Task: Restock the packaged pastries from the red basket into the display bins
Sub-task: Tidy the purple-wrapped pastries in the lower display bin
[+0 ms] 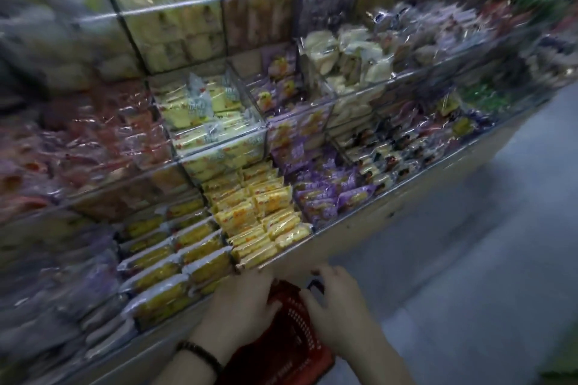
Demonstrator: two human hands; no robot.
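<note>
red basket (pixel 291 344): low in view, under both hands, just below the front edge of the display bins (pixel 344 216) | left hand (pixel 240 306): fingers fairly straight, lying over the basket's left rim, holding nothing | right hand (pixel 339 309): fingers spread, loosely bent above the basket's far rim, empty | yellow packs (pixel 266 212): in the bin just above

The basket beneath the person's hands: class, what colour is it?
The basket is red; the head view shows it best.

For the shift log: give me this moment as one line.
left hand: at basket rim | right hand: above basket | held: nothing seen | bins: stocked
</note>
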